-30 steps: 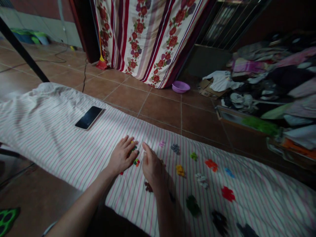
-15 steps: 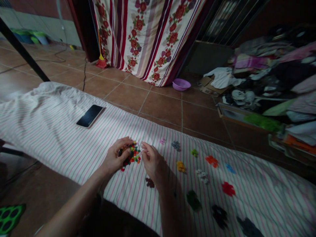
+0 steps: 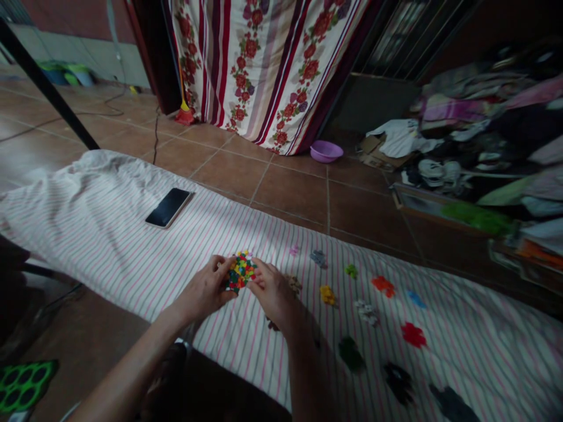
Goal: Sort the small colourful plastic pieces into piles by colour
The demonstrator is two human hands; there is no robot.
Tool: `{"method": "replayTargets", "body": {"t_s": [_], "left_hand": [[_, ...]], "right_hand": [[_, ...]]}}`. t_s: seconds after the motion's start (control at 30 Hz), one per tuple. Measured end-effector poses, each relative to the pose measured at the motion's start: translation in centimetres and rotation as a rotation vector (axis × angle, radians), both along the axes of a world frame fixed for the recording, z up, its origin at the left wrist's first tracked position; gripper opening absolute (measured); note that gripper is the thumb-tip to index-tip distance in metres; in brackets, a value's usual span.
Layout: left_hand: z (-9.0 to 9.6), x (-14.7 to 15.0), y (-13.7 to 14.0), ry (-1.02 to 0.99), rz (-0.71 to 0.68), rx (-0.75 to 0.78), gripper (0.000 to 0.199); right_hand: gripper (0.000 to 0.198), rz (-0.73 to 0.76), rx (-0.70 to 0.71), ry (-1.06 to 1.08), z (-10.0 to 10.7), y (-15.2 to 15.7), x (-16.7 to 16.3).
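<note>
A heap of small multi-coloured pieces (image 3: 243, 268), in red, yellow, green, orange and white, lies on the striped cloth (image 3: 211, 211). At its left edge is my left hand (image 3: 209, 287), thumb and fingers apart and curved about the pieces. My right hand (image 3: 270, 287) touches the heap from the right, its fingers bent and parted from the thumb. Beneath my right wrist a dark brown group (image 3: 272, 324) is partly hidden, and a tan group (image 3: 294, 285) shows just beside that hand. Small single-coloured groups spread rightward, among them yellow (image 3: 327, 295), grey (image 3: 318, 258) and red (image 3: 413, 334).
A phone (image 3: 169, 207) lies on the cloth to the left. More groups, orange (image 3: 383, 286), white (image 3: 366, 312), dark green (image 3: 350, 354) and black (image 3: 398, 382), sit at right. Beyond the cloth's edge, a purple basin (image 3: 326, 152) stands on the tiled floor by a curtain.
Both hands have drawn in around the heap, which is gathered more tightly and shows more of its pieces. The tan group has come into sight. The view has shifted slightly.
</note>
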State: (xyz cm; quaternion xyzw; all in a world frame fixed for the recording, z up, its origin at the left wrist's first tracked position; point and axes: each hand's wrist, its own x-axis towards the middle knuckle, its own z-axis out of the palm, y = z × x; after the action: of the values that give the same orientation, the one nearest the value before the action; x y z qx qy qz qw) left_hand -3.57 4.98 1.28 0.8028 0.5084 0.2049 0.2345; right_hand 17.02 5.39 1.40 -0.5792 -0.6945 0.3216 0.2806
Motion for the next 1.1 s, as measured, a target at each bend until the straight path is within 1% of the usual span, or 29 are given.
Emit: {"method": "replayTargets", "body": {"t_s": [0.17, 0.23, 0.3, 0.4, 0.47, 0.57, 0.67, 0.77, 0.9, 1.03, 1.1], "left_hand": [[0.0, 0.9, 0.5, -0.185, 0.057, -0.028, 0.051], [0.1, 1.1, 0.8, -0.258, 0.088, -0.035, 0.045], [0.3, 1.2, 1.0, -0.341, 0.108, -0.044, 0.042], [0.6, 1.3, 1.4, -0.42, 0.129, -0.029, 0.036], [0.8, 1.3, 1.5, -0.411, 0.148, -0.012, 0.032], [1.0, 1.0, 1.5, -0.352, 0.19, -0.007, 0.03], [0.8, 0.7, 1.4, -0.285, 0.251, -0.03, 0.029], [0.5, 0.5, 1.5, -0.247, 0.274, -0.066, 0.033], [0.1, 0.8, 1.5, -0.26, 0.217, -0.079, 0.046], [0.0, 1.1, 1.4, -0.24, 0.202, -0.123, 0.059], [-0.2, 1.2, 1.4, -0.278, 0.206, -0.153, 0.064]], "right_hand": [[0.046, -0.005, 0.039, 0.171, -1.0, 0.6, 0.1], [0.043, 0.009, 0.055, 0.234, -0.8, 0.7, -0.1], [0.039, 0.017, 0.082, 0.251, -0.3, 0.7, -0.3], [0.034, 0.014, 0.144, 0.179, 0.7, 0.6, -0.4], [0.033, -0.029, 0.19, 0.089, 1.1, 0.6, -0.2], [0.036, -0.112, 0.237, -0.038, 1.1, 0.7, 0.3], [0.037, -0.144, 0.181, -0.138, 0.8, 0.7, 0.6], [0.042, -0.123, 0.092, -0.166, 0.8, 0.6, 0.2], [0.053, -0.09, 0.066, -0.099, 0.7, 0.5, -0.6], [0.058, -0.05, 0.069, 0.008, 0.1, 0.7, -1.1], [0.059, -0.045, 0.062, 0.062, -0.1, 0.7, -1.2]]}}
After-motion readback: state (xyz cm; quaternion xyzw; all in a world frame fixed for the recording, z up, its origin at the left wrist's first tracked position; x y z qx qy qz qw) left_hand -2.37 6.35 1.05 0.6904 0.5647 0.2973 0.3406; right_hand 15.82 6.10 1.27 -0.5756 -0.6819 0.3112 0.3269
